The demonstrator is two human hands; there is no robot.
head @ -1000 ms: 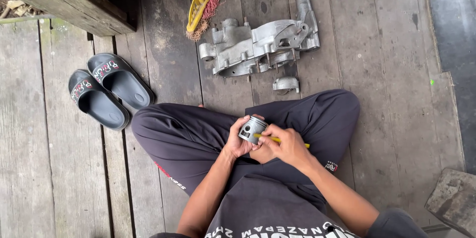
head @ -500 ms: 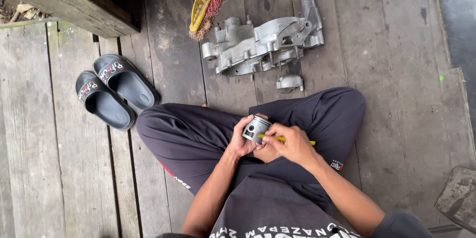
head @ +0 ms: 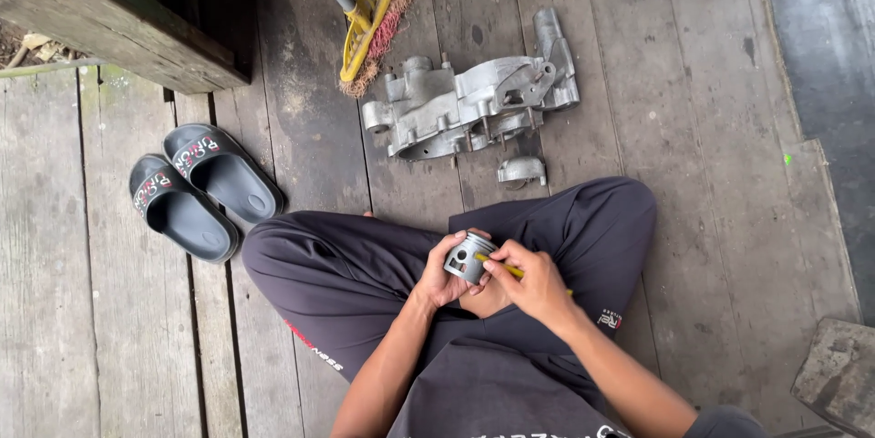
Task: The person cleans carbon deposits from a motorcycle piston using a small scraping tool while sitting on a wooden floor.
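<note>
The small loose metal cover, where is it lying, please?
In the head view, the small metal cover lies on the floorboards, just below the engine casing, beside the person's knee.

The weathered wooden plank floor (head: 702, 110) carries a grey metal engine casing (head: 469, 105) at upper centre, a small metal cover (head: 521, 170) just below it, a yellow broom head (head: 369, 23) above, and two dark slippers (head: 200, 187) at left.
</note>
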